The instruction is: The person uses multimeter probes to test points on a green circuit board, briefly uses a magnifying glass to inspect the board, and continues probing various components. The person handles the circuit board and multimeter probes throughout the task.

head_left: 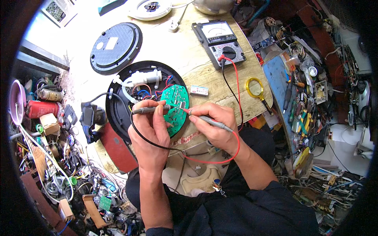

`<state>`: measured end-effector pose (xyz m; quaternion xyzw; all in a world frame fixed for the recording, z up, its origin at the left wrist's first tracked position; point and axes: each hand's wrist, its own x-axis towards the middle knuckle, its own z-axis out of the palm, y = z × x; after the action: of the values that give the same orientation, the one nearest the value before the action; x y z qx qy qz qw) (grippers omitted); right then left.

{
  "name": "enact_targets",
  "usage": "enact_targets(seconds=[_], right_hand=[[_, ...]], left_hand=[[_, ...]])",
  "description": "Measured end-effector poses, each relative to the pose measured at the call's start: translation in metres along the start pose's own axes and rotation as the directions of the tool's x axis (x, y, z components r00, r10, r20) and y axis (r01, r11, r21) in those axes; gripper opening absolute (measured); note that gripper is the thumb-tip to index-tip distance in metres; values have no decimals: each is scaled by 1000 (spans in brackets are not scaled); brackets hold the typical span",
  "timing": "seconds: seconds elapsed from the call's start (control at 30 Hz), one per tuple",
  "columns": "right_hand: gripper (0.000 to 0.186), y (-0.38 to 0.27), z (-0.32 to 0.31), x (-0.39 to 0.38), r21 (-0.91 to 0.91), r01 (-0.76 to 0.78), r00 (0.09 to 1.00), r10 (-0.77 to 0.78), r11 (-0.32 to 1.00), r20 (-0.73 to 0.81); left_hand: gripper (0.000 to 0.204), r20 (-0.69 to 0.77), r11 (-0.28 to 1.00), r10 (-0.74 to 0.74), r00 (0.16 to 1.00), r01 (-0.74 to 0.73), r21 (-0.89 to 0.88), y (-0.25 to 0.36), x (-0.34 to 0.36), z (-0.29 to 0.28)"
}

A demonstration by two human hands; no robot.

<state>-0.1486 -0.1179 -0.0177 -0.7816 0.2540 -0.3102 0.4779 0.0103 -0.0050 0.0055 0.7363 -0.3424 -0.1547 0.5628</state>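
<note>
My left hand (pixel 149 128) pinches a grey test probe (pixel 145 110) with a black lead, its tip over the green circuit board (pixel 175 124). My right hand (pixel 214 128) grips another grey probe (pixel 212 121) with a red lead, pointed at the components near the board's middle. The board rests in an open round black housing (pixel 118 118) with coloured wires and a white cylindrical part (pixel 145 77). An analog multimeter (pixel 218 45) at the back right has both leads attached. A round black lid (pixel 114 47) lies behind the housing.
A small white box (pixel 199 90) and a yellow magnifier (pixel 254 86) lie on the wooden table (pixel 185 47), with a white round part (pixel 139 11) at the back. Tool clutter (pixel 299 118) fills the right side; cables, a red canister (pixel 41 109) and scrap crowd the left.
</note>
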Motion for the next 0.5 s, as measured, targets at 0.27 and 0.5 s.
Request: enact_targets(seconds=[0.27,0.5], right_hand=[[11,0,0,-1,17,-15,1000,15,1000,-2],[11,0,0,0,3,-13,1000,13,1000,-10]], left_hand=[[13,9,1000,-2,1000,2,15,-1,-1,-1],[14,3,1000,-6,1000,6,-7,2,-1,0]])
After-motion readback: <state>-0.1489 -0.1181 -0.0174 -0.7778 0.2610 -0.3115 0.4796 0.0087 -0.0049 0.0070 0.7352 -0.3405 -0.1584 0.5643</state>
